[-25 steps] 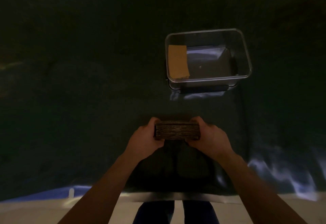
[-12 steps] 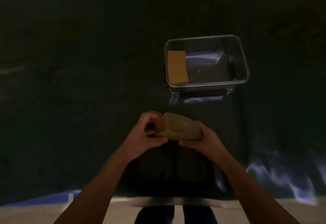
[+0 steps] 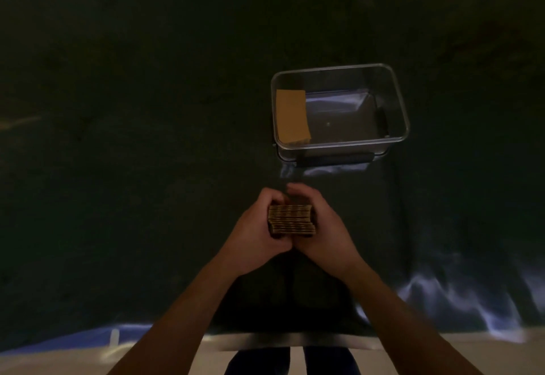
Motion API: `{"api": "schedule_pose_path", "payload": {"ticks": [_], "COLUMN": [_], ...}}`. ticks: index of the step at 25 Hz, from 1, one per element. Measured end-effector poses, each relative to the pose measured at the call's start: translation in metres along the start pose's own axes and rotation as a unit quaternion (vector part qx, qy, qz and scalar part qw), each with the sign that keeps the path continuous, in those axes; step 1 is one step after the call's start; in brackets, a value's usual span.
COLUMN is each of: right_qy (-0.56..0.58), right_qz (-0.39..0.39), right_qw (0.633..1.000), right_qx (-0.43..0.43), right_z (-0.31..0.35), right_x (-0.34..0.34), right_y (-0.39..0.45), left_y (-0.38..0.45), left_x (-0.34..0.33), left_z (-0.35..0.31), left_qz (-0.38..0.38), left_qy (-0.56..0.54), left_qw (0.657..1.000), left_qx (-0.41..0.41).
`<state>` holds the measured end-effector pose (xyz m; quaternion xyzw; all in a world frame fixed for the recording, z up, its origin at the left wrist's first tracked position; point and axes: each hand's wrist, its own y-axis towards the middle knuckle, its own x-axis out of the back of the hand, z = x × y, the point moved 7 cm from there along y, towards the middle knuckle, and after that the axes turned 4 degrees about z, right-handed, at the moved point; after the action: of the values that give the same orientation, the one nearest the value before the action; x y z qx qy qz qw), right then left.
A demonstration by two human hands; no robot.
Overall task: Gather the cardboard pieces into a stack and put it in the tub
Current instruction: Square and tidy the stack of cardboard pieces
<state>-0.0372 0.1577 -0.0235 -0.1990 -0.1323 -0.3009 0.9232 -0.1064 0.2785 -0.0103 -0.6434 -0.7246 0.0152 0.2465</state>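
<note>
A stack of brown cardboard pieces [image 3: 291, 219] is squeezed between both hands, its corrugated edges facing me. My left hand [image 3: 253, 233] wraps its left side and my right hand [image 3: 326, 231] wraps its right side, fingers curled over the far edge. The hands sit in front of me over the dark cloth. A clear plastic tub [image 3: 398, 100] stands beyond the hands, a little to the right. One cardboard piece [image 3: 292, 115] lies flat inside the tub against its left wall.
A dark green cloth [image 3: 132, 153] covers the table. The table's near edge [image 3: 280, 340] runs just below my forearms, with pale floor under it. The scene is dim.
The stack has been turned from lying lengthways between the hands to end-on, and both hands have closed in tighter around it. The view has shifted slightly.
</note>
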Motion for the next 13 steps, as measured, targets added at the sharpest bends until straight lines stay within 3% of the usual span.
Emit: {"api": "schedule_pose_path", "payload": {"ticks": [6,13], "right_qy": [0.001,0.064], "right_qz": [-0.061,-0.059], "right_qw": [0.998,0.995], "right_qx": [-0.025,-0.040], "right_z": [-0.016,-0.010], "right_x": [-0.032,-0.046], "right_y": [0.001,0.002], "left_y": [-0.010,-0.018], "left_x": [-0.029,-0.022], "left_z": [0.036,0.044], "left_qz": [-0.068,-0.079], "left_qy": [-0.230,-0.322], "left_qw": [0.970,0.943], "left_qx": [0.045,0.017]}}
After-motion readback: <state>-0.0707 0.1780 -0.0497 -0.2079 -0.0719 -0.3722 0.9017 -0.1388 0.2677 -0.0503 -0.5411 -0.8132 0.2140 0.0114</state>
